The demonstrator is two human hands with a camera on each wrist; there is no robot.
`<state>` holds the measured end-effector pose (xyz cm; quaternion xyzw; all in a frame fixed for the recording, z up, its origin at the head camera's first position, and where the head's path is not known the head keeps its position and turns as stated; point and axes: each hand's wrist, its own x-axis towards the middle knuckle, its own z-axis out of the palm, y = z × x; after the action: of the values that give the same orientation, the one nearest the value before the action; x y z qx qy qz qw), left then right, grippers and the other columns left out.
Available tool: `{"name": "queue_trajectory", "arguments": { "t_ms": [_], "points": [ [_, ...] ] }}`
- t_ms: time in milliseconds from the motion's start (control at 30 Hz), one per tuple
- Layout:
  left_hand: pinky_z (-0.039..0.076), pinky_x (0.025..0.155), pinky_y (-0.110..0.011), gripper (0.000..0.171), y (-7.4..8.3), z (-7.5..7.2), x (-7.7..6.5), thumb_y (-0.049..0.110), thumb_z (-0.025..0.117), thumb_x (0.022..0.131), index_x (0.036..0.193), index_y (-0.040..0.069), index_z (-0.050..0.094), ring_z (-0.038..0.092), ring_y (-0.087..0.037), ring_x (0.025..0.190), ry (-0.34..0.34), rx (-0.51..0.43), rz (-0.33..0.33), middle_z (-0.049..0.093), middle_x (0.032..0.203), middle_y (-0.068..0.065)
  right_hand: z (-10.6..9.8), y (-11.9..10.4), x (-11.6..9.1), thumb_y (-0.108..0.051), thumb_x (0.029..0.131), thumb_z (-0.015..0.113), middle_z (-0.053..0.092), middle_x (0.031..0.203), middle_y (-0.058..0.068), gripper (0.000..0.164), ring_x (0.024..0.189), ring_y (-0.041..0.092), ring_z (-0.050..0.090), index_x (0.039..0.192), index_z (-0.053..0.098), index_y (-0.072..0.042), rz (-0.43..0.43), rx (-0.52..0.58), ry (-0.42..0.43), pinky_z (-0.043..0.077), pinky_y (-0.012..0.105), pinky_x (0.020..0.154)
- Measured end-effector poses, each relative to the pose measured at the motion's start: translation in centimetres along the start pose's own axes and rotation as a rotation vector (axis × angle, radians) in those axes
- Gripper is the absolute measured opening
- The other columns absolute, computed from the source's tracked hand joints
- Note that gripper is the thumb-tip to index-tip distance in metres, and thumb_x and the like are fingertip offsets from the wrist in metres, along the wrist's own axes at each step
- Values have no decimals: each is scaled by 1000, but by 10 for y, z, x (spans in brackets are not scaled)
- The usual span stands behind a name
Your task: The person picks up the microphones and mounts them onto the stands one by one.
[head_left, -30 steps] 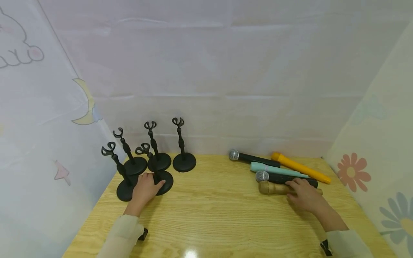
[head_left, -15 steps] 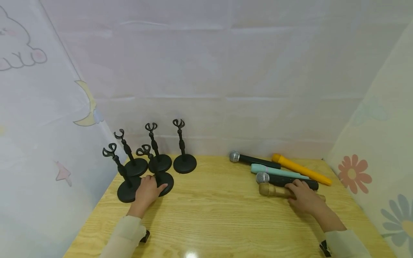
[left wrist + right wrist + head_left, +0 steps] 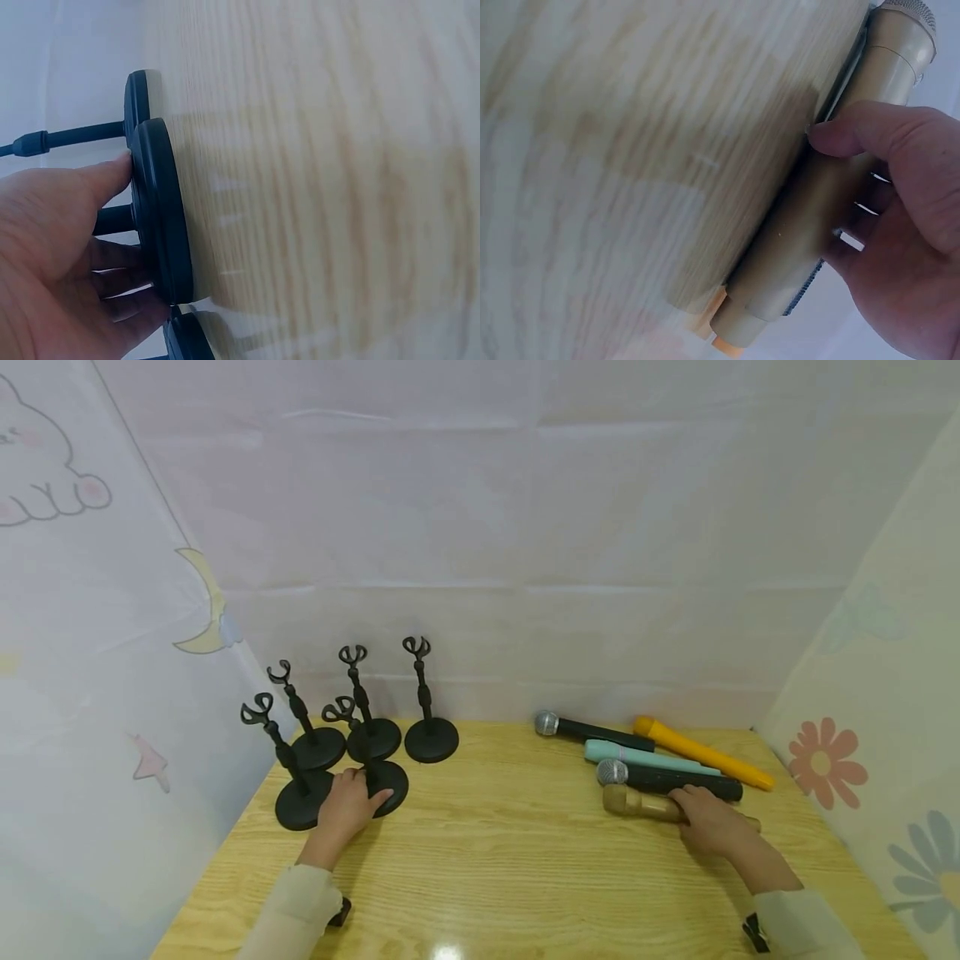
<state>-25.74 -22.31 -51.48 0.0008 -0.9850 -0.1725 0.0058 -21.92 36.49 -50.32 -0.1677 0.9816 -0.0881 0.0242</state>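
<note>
My left hand (image 3: 347, 810) grips the round base of a black tabletop microphone stand (image 3: 393, 787), nearest the front among several like it. In the left wrist view, the thumb lies on one side of that base (image 3: 163, 217) and the fingers on the other, around the post. On the right, my right hand (image 3: 711, 823) holds a gold microphone (image 3: 643, 804) by its handle. The right wrist view has the thumb across the gold handle (image 3: 780, 240), the other fingers partly hidden behind it. Just behind lies a black microphone (image 3: 647, 778) with a silver head.
Other black stands (image 3: 430, 740) stand upright at the back left, one (image 3: 302, 802) just left of my left hand. Behind the gold microphone lie a mint-green microphone (image 3: 637, 755), another black one (image 3: 592, 732) and an orange one (image 3: 701, 752). Fabric walls enclose the wooden table (image 3: 510, 852).
The gold microphone's tail end has swung slightly toward me, away from the black one, as my right fingers closed round it. The held stand has shifted slightly right with my left hand.
</note>
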Motion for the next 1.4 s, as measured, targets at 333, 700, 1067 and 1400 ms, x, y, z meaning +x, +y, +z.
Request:
{"name": "queue_trajectory", "arguments": {
  "t_ms": [333, 700, 1067, 1400],
  "points": [
    [44, 104, -60, 75, 1, 2, -1, 44, 65, 99, 143, -14, 46, 42, -45, 133, -15, -25, -9, 44, 145, -31, -3, 1, 0, -23, 87, 79, 64, 95, 3, 46, 72, 15, 54, 123, 55, -8, 13, 16, -12, 47, 38, 61],
    [41, 107, -61, 82, 7, 0, -2, 48, 68, 96, 144, -15, 44, 42, -46, 135, -27, -60, 1, 43, 147, -31, -7, -6, -1, -30, 88, 77, 45, 69, -5, 30, 57, 15, 40, 105, 57, -15, 94, 79, 76, 33, 32, 52],
    [41, 107, -60, 81, 8, 5, -4, 46, 69, 96, 143, -15, 44, 38, -48, 136, -62, -103, 60, 42, 147, -31, -13, -16, -3, -28, 83, 83, 40, 65, -6, 28, 58, 14, 37, 87, 56, -21, 73, 32, 215, 31, 31, 53],
    [40, 109, -59, 81, 15, 10, -8, 46, 69, 96, 147, -11, 43, 34, -46, 141, -108, -126, 125, 38, 153, -27, -18, -27, -4, -24, 86, 80, 42, 64, -7, 23, 57, 12, 39, 89, 58, -20, 56, 68, 272, 33, 29, 54]
  ]
}}
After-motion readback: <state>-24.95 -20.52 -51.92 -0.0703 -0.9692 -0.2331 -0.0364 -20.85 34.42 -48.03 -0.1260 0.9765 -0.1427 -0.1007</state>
